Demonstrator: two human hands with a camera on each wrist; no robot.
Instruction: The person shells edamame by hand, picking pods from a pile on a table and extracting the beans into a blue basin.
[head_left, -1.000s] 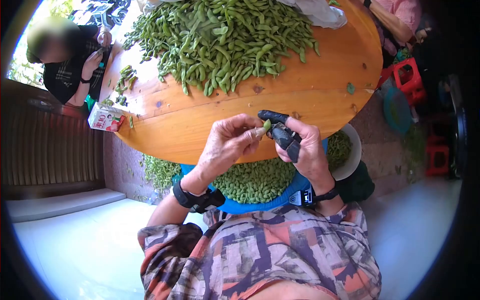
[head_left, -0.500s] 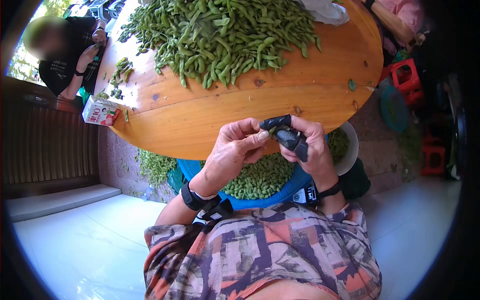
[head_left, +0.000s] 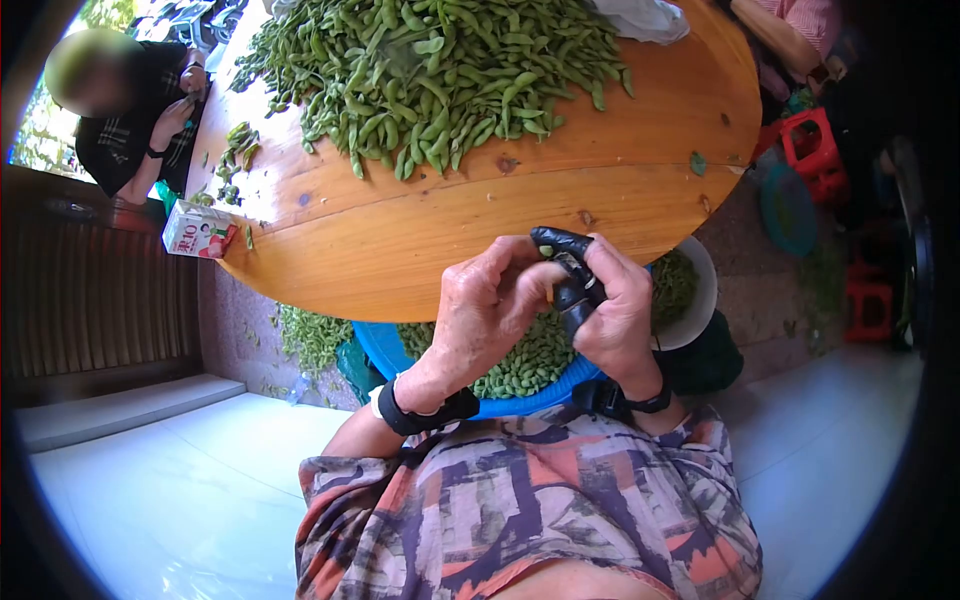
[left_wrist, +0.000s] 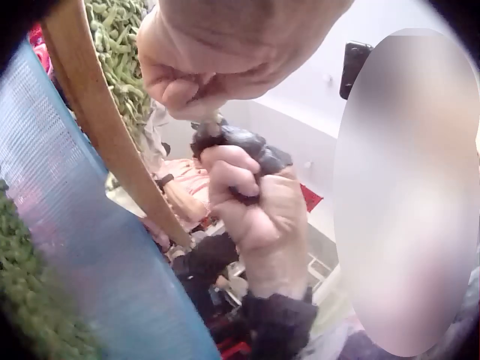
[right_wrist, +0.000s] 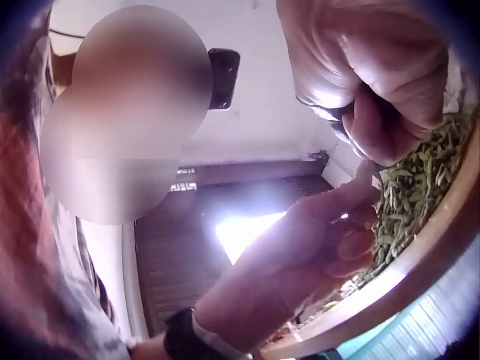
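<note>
My left hand [head_left: 485,305] meets my right hand [head_left: 620,310] over the table's near edge, fingertips together around a small green pod [head_left: 546,251]. Black wrapping [head_left: 575,300] covers some right fingers, which curl round the pod. In the left wrist view the left hand [left_wrist: 225,56] pinches at the wrapped fingertips of the right hand [left_wrist: 259,206]; the pod is mostly hidden there. The right wrist view shows the left hand [right_wrist: 289,247] below the right hand [right_wrist: 367,75]. Beneath both hands, a blue basket [head_left: 375,345] holds many green pieces [head_left: 525,365].
A large heap of green pods [head_left: 430,85] covers the far part of the wooden table [head_left: 380,230]. A carton [head_left: 197,232] stands at its left edge. At the right are a white bowl [head_left: 708,290] and red stools [head_left: 815,155]. Another person [head_left: 135,120] sits at left.
Compared with earlier, the left thumb has moved in against the wrapped right fingers, and less of the pod shows. The left wrist has shifted slightly right, covering more of the basket.
</note>
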